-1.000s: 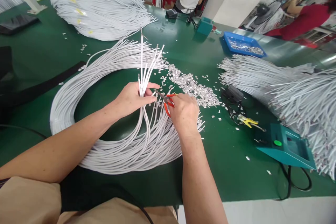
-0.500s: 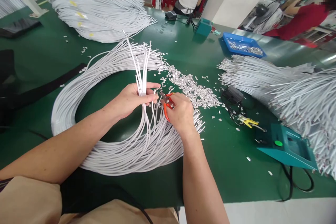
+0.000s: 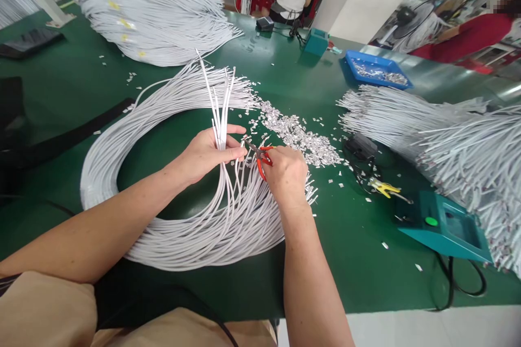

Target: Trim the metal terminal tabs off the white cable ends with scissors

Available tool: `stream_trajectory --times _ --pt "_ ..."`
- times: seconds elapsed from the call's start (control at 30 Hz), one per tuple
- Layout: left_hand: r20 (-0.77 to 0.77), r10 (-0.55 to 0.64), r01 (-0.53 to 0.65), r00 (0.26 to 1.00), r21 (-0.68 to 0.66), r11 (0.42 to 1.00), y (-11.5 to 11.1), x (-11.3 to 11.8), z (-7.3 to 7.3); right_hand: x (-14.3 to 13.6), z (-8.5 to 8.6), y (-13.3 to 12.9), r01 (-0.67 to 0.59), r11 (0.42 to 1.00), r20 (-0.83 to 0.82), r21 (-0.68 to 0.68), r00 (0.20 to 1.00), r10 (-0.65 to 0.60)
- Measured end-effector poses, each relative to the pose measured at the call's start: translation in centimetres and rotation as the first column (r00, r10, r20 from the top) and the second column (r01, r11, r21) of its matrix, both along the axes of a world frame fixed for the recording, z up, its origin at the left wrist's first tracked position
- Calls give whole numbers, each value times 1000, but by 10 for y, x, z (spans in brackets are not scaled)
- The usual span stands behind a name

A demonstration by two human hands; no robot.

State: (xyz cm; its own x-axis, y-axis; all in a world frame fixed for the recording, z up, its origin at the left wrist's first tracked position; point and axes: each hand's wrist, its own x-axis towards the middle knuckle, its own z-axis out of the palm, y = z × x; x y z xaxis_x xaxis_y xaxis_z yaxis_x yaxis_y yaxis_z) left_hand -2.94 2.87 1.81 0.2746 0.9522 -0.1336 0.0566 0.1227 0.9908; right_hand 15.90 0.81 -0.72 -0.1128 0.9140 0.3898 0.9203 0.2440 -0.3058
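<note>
My left hand (image 3: pixel 207 153) is closed around several white cables (image 3: pixel 222 119), whose ends stick up above the fingers. Between its thumb and fingertips is the tip of another cable. My right hand (image 3: pixel 287 171) grips orange-handled cutting pliers (image 3: pixel 262 160), their jaws pointing left at the fingertips of my left hand. Whether the jaws touch the cable tip is too small to tell. Beneath both hands a large coiled bundle of white cables (image 3: pixel 195 246) lies on the green table, its loose ends toward the right.
Small silvery scraps (image 3: pixel 301 138) are heaped beyond my right hand. A blue tray (image 3: pixel 376 70), a teal device (image 3: pixel 448 227), yellow-handled pliers (image 3: pixel 385 188) and more cable bundles (image 3: pixel 150 16) lie on the green table (image 3: pixel 345 276). Two people are in the background.
My right hand and the pliers have shifted slightly right, away from my left fingertips. My left hand still holds the cables, almost in place.
</note>
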Motion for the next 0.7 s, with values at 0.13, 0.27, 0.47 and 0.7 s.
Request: stream_trajectory --times 0.13,0.27,0.47,0.7 --pt "32 -19 19 999 -6 1000 -1 1 -1 -7 5 1 -86 975 -619 -205 783 -62" --pt "43 -55 55 998 -6 998 -3 3 -1 -22 12 -1 -288 935 -916 -207 394 -81" --pt "90 -143 151 986 -87 985 -3 2 -1 -15 14 -1 -71 987 -905 -146 412 -105" --pt "-47 -157 156 986 -36 987 -5 2 -3 -21 20 -7 152 986 -751 65 658 -52"
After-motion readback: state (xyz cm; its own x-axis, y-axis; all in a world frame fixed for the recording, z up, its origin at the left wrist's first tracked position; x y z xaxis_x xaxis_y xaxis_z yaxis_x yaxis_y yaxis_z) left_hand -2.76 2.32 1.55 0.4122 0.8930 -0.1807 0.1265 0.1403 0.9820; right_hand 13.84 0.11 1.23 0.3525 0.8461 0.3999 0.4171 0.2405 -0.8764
